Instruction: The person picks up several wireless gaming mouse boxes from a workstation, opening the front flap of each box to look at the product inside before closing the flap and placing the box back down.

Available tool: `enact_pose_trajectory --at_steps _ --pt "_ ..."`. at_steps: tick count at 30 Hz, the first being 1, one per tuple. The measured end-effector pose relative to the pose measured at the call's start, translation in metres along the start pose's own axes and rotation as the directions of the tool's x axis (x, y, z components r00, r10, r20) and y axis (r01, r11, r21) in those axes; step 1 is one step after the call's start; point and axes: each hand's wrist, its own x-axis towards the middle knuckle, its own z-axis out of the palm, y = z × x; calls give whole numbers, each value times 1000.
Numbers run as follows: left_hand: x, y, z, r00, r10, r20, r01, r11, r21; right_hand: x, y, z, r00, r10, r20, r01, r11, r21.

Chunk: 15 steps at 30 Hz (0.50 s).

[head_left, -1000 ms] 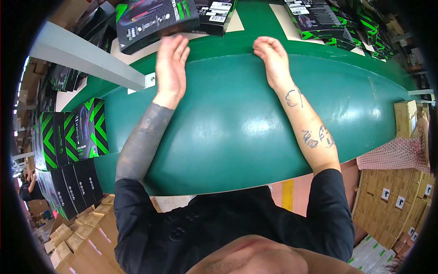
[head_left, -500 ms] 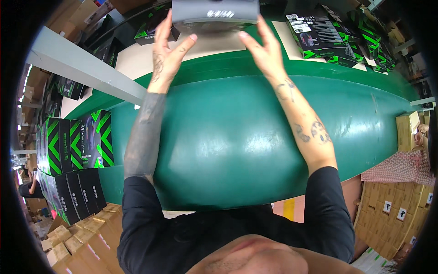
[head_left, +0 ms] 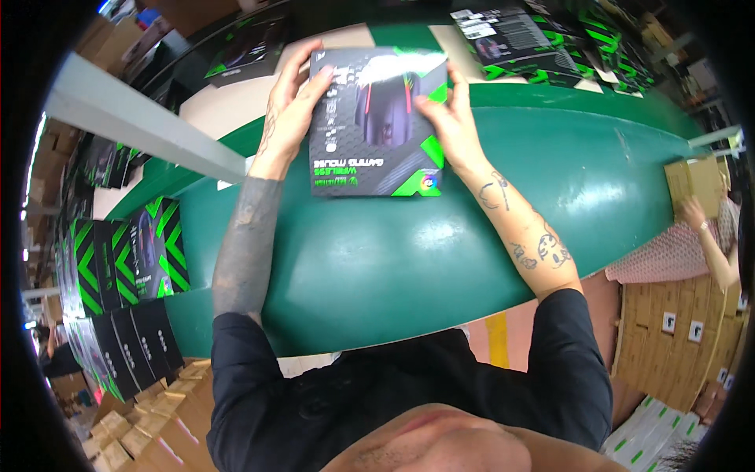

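A black and green gaming mouse box [head_left: 373,161] is held up above the far part of the green work surface, its printed front toward me. The picture on it shows a dark computer mouse, and its lettering appears upside down. My left hand [head_left: 292,114] grips the box's left side, thumb on the front face. On the opposite side my right hand [head_left: 454,118] holds the edge, its thumb also pressed on the front. The fingers behind the box are partly hidden.
Similar boxes [head_left: 511,43] lie at the far right on a pale conveyor strip [head_left: 220,102]. More stand stacked at the left [head_left: 130,259]. A grey post [head_left: 149,118] slants in from the left. At the right, another person's hand [head_left: 694,212] touches a brown carton [head_left: 692,182].
Both hands have drawn the box nearer to me and tilted it, so its large printed front now shows instead of a narrow side. The other person's arm has come further into view.
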Motion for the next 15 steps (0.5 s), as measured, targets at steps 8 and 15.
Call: enact_pose_trajectory --at_steps 8,15 --pt "-31 -50 30 983 -160 86 181 885 -428 16 2 -16 984 -174 47 160 718 -678" --pt "-31 -47 30 967 -218 129 252 873 -417 35 43 -70 777 -572 263 177 600 780"
